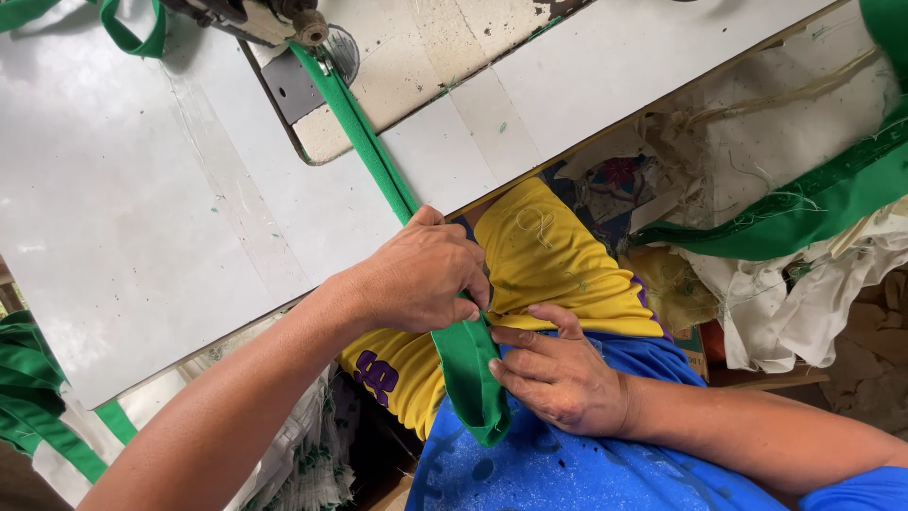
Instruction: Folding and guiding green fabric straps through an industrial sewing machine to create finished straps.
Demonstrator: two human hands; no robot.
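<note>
Green strap [397, 185] runs from the sewing machine [274, 19] at the top centre of the frame, diagonally down across the white table [142, 218], over the table's near edge and into the person's lap at centre frame. Its lower end is folded into a loop that rests on the blue fabric at lower centre.

Left hand [421, 274], entering from the lower left of the frame, is at the table edge. Its fingers [473, 289] are closed on the strap, pinching it just below where it leaves the table.

Right hand [558, 374], entering from the lower right, lies flat against the lap just beside the strap. Its fingers [515, 336] are extended and press against the right edge of the folded strap; the thumb side is partly hidden, so a full grip cannot be confirmed. The two hands are close together, nearly touching.

Under the hands: yellow shorts [549, 255] with purple trim, and a blue shirt [567, 473] at the bottom of the frame.

Further lengths of green strap lie at the left edge [38, 397] and in the upper right [813, 203]. A heap of white cloth scraps [804, 303] sits at the right of the frame, beyond the table edge.
</note>
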